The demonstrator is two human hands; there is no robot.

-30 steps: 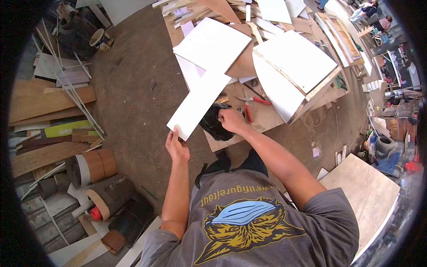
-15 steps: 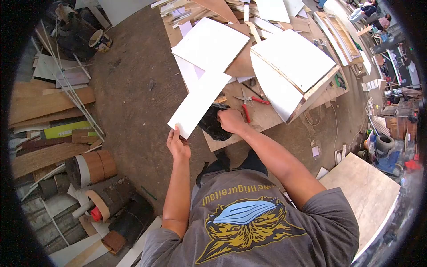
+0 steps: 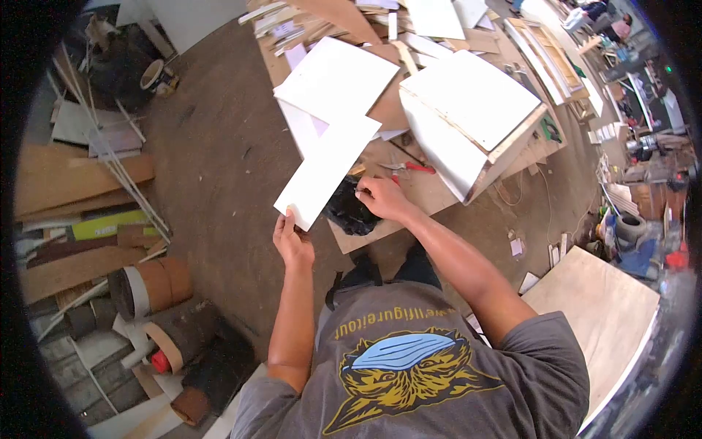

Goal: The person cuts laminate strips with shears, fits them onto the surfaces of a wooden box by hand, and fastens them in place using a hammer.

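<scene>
My left hand (image 3: 294, 240) grips the near end of a long white board (image 3: 329, 172), thumb on top and fingers underneath. The board slants up and away over the worktable. Over a black plastic bag (image 3: 352, 211) at the table's near edge, my right hand (image 3: 384, 197) is closed in a pinch. Whatever lies between its fingertips is too small to name. Just beyond that hand rest red-handled pliers (image 3: 413, 167), partly hidden by it. A white box-like piece (image 3: 468, 110) with bare wood edges stands to the right.
A square white panel (image 3: 336, 77) and wood offcuts (image 3: 314, 29) lie on the worktable (image 3: 347, 240). Planks (image 3: 88, 175) and rolled sheets (image 3: 150, 282) are stacked at left. A plywood sheet (image 3: 592, 314) is at lower right; a bucket (image 3: 157, 77) stands farther back.
My right hand has drawn slightly back from the bag, its pinched fingertips now showing. My left hand keeps its hold on the white board. The whole view has shifted a little.
</scene>
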